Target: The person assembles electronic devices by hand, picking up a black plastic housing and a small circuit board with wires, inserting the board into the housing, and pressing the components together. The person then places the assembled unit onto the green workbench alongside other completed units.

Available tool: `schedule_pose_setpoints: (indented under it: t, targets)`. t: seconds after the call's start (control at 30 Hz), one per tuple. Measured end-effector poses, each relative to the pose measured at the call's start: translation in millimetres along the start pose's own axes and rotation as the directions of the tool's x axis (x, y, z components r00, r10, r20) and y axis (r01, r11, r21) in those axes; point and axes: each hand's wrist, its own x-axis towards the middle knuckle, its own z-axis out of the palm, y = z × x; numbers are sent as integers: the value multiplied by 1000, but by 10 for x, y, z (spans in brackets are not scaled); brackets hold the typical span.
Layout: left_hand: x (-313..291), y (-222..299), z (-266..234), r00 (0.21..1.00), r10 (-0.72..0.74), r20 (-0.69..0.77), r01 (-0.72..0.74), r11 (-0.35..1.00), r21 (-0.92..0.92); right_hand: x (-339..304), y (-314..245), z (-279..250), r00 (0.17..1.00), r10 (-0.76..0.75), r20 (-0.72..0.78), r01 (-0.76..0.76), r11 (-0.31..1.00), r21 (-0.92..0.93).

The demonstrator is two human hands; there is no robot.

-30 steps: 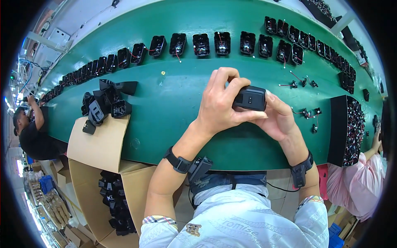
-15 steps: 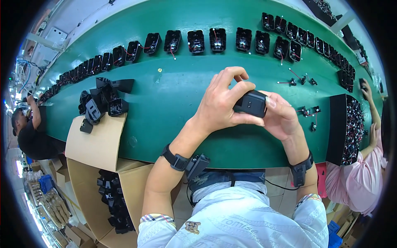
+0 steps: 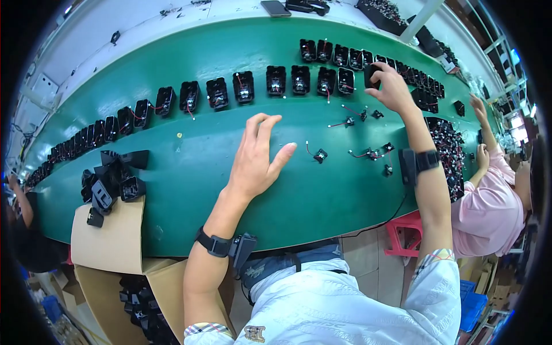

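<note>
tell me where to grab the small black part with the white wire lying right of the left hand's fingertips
Pinch the small black part by its blocky body, coming straight down from above: it lies flat and alone on the green table. Its thin wire trails left toward the left hand, so avoid that side.

Head view, single: I had one wide fisheye camera, worn on the head, facing steeply down and forward over the green bench. It sat close above the white-shirted torso at the lower edge, with both forearms rising into frame from there. Straight bench edges bowed toward the rim; the corners were black. The far white wall strip lay at the top, a seated co-worker in pink at the right rim. No second view overlapped it.
</note>
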Motion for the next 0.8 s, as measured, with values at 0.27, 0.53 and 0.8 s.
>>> schedule_pose_setpoints:
  t: [0.27, 0.53, 0.8]
  targets:
    - [-13, -9, 7, 1000, -19, 11, 18, 998, 59, 138, 38, 208, 985, -69, 158, 78, 996, -52]
    - [56, -40, -174, 993, 55, -108, -33, 980, 195, -63, -40, -83, 968, -200, -153, 201, 979, -7]
    - [-168, -834, -1373, 677, 63, -733, 603, 522, 603, -591, -809, -55, 996, -37, 80, 23, 984, 179]
